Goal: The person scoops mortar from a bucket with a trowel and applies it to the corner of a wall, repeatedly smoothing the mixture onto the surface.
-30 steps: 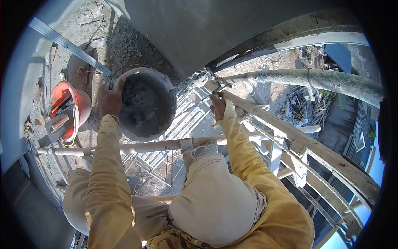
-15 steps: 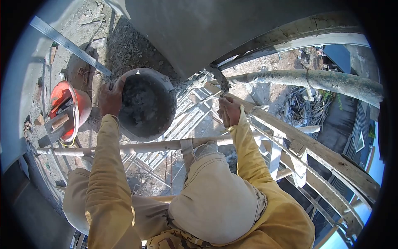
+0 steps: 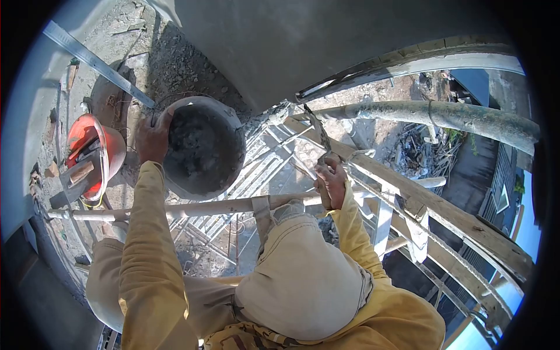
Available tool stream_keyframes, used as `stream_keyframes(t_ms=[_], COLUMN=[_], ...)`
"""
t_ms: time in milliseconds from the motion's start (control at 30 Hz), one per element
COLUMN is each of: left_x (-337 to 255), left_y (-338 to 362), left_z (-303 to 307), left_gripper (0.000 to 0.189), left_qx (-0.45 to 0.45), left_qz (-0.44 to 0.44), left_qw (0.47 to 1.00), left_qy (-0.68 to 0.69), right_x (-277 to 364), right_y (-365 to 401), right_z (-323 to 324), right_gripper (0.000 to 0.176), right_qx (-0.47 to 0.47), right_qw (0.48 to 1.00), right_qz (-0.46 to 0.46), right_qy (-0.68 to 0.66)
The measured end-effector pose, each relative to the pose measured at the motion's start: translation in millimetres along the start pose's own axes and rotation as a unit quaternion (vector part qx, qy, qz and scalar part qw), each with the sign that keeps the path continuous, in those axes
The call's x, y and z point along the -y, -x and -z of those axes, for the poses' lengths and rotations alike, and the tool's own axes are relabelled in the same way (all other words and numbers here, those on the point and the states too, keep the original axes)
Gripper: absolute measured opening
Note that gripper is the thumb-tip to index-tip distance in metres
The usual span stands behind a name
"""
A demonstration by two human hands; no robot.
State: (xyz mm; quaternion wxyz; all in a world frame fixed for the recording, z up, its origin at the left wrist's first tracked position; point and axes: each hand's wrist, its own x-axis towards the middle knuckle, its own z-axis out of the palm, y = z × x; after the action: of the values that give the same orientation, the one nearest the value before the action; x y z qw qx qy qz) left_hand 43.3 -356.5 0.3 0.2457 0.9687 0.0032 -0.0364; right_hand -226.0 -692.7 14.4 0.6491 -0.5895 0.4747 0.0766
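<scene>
My left hand is closed on the rim of a round bucket, at its left side. Grey mortar lies inside, in shadow. To the right, my right hand is wrapped around the handle of a trowel. Its narrow, mortar-smeared blade is seen nearly edge-on and points up and away from me, below the corner of the grey plastered wall. The trowel is apart from the bucket.
An orange bucket with tools stands at the left. A long metal straightedge slants toward my left hand. A horizontal pole crosses before my knees. Wooden beams, a rope and a thick pole lie rightward.
My right hand has drawn back toward me and slightly right with the trowel, away from the wall's lower edge. My left hand stays on the bucket rim.
</scene>
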Motion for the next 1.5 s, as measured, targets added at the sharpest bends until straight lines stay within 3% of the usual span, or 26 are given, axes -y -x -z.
stream_keyframes(t_ms=[133,167,233,267,333,367,433,533,667,833,1067,1133,1200,1267,1300,1367,1400,1433,1500], left_x=[34.5,6.7,8.1,0.8,-1.2,1.4,3.9,4.2,8.1,11.7,11.7,11.0,8.1,14.6,17.6,27.2,29.6,21.6,19.9], left_y=[-10.6,-4.5,-5.1,-3.0,-2.5,-3.2,-4.3,-2.8,-3.5,-3.4,0.1,-1.3,-0.6,-1.1,-2.7,-5.5,-7.1,-4.8,-7.0], left_z=[-16.8,1.9,3.4,7.2,8.4,5.6,4.1,5.4,2.8,3.7,0.9,3.3,9.0,3.3,0.9,-2.5,-6.6,1.4,4.5], left_gripper=[0.060,0.061,0.062,0.063,0.064,0.064,0.064,0.063,0.062,0.060,0.059,0.060,0.063,0.064,0.065,0.065,0.065,0.064,0.062], left_qx=[0.008,0.010,0.024,0.025,0.024,0.026,0.028,0.040,0.021,0.001,-0.037,-0.063,0.009,-0.008,-0.026,-0.034,-0.039,-0.025,0.010], left_qz=[-0.022,0.050,0.037,0.041,0.046,0.041,0.034,0.046,0.044,0.047,0.020,-0.002,0.052,0.042,0.030,0.016,0.003,0.018,0.038], left_qw=[0.999,0.999,0.999,0.999,0.999,0.999,0.999,0.998,0.999,0.999,0.999,0.998,0.997,0.998,0.998,0.999,0.999,0.999,0.999], left_qy=[-0.028,-0.009,-0.024,-0.009,0.003,-0.001,-0.005,-0.005,-0.005,-0.001,0.020,0.018,0.050,0.045,0.039,0.033,0.022,0.022,0.031], right_x=[3.5,0.3,-4.2,-7.8,-18.0,-14.7,5.7,16.8,9.2,-12.8,-3.8,0.8,-15.3,-14.7,-12.9,5.3,11.9,16.1,27.4], right_y=[35.4,37.4,29.7,20.6,-10.2,-17.7,-20.5,-38.9,-45.0,-44.6,-36.3,-36.5,-47.0,-43.7,-40.5,-25.3,-17.7,-10.4,-6.7], right_z=[-1.2,-2.6,-13.0,-21.1,-45.1,-62.2,-95.9,-130.0,-157.0,-187.5,-209.8,-200.8,-187.4,-172.7,-164.3,-141.9,-127.1,-110.7,-73.6], right_gripper=[0.049,0.049,0.049,0.049,0.048,0.044,0.037,0.028,0.025,0.024,0.033,0.040,0.044,0.047,0.047,0.042,0.038,0.038,0.038], right_qx=[0.108,0.140,0.189,0.195,0.248,0.237,0.167,0.157,0.203,0.227,0.284,0.316,0.323,0.350,0.348,0.303,0.287,0.275,0.250], right_qw=[0.988,0.974,0.924,0.922,0.814,0.803,0.722,0.633,0.594,0.617,0.688,0.710,0.725,0.771,0.770,0.785,0.786,0.830,0.817], right_qz=[0.001,0.033,0.058,0.058,0.271,0.262,0.252,0.322,0.381,0.387,0.319,0.284,0.303,0.312,0.312,0.288,0.351,0.285,0.260], right_qy=[0.115,0.178,0.329,0.329,0.451,0.480,0.623,0.687,0.679,0.647,0.587,0.562,0.527,0.431,0.435,0.458,0.420,0.393,0.450])
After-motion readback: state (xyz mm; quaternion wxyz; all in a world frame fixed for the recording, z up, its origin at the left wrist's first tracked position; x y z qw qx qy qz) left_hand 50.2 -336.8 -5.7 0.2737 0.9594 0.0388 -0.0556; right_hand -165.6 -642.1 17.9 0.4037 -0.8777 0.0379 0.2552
